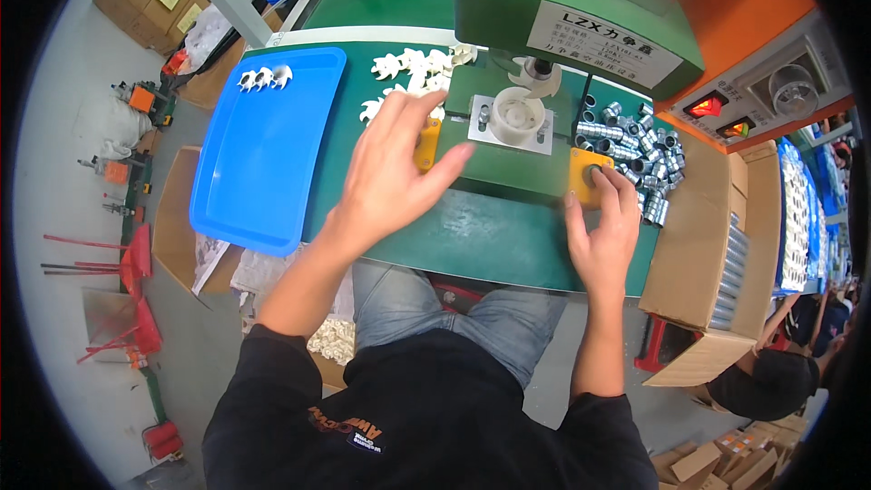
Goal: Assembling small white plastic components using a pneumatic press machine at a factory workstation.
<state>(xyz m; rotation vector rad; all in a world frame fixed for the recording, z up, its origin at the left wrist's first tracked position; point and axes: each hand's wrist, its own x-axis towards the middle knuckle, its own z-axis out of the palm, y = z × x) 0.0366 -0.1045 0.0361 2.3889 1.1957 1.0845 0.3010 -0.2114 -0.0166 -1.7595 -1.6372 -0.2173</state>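
My left hand is open over the left yellow button box, with fingers stretched and thumb apart. It hides part of that box. My right hand rests its fingertips on the black button of the right yellow button box and holds nothing. Between the hands is the base of a green press. A round white holder sits there on a bolted metal plate. Just above and behind it, a cream bladed part is under the press's ram.
Several cream bladed parts lie behind my left hand. Three more sit in a blue tray at left. Shiny metal sleeves are heaped right of the press, beside a cardboard box. An orange control box stands at upper right.
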